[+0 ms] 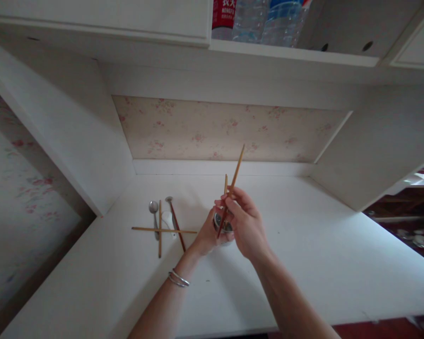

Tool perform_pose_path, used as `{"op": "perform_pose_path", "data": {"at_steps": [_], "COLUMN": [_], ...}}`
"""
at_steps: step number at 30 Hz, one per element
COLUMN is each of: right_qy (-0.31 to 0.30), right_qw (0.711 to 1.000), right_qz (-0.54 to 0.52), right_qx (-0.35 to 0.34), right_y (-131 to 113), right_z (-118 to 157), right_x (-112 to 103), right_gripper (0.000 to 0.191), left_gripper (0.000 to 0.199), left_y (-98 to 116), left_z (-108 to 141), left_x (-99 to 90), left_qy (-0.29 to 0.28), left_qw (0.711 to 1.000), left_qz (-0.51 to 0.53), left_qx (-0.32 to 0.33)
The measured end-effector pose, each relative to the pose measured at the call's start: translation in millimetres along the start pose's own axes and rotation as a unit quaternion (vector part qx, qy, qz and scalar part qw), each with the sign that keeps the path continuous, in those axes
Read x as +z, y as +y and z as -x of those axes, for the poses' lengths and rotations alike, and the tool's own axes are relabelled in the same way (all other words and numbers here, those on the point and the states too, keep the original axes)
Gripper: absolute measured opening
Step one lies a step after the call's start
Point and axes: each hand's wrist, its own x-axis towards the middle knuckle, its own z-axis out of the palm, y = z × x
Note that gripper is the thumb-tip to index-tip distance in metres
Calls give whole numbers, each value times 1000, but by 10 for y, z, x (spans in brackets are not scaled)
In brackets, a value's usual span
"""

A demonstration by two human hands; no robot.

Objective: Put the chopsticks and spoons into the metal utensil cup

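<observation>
The right hand (247, 223) has its grip closed, thumb against fingertips, around the middle of a two-toned chopstick (238, 167), with no gap left between. The chopstick's long axis slants across the grip: the pale end rises beyond it and to the right, while the dark brown end drops left and toward the person, passing across the mouth of a round container (227, 243). That container lies just below and left of the grip; whether the dark end is inside it or only in front cannot be told. The left hand (207, 238) is nearer to it, curled around its side, the forearm coming in from the lower left with bangles (178, 278) on the wrist. The right forearm slopes in from the lower right. Just behind the grip a second chopstick (226, 180) stands nearly upright, its foot hidden. Farther left of the grip, crossed chopsticks (160, 245), a metal spoon (153, 207) and a white spoon (167, 218) lie on the surface (297, 263).
</observation>
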Motion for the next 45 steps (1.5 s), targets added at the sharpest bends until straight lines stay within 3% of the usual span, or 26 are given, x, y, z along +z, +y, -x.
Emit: {"op": "perform_pose_path", "data": {"at_steps": [2,4,9,13,18,24,33,39,42,45], "right_qy": [35,60,106,98,64,14,-45,-60,-99,-157], "right_qw": [999,997,993,994,969,960,974,985,989,983], "right_qz": [-19,-21,-9,43,239,279,222,149,92,77], "right_qx": [-14,-34,-45,-34,-7,-22,27,58,67,51], "right_y": [-140,-193,-41,220,534,655,670,728,778,811], "right_z": [-127,-264,-487,-508,-466,-384,-382,-313,-220,-127], "right_x": [-171,-321,-565,-643,-724,-821,-904,-1073,-1148,-1135], "right_gripper": [20,18,25,26,33,24,31,41,50,75], "left_gripper": [87,94,97,97,97,97,113,109,105,90], "left_y": [2,-11,-55,-95,-129,-147,-87,-99,-82,-42], "left_z": [29,50,50,29,10,-2,17,13,4,-4], "left_x": [7,9,-1,4,21,31,19,21,29,42], "left_qy": [-80,-113,-129,-120,-111,-120,-128,-129,-130,-137], "left_qw": [991,977,967,969,970,964,964,964,963,965], "left_qz": [108,182,217,216,217,236,232,228,233,223], "left_qx": [20,14,-19,-16,-2,-7,-37,-37,-33,-12]}}
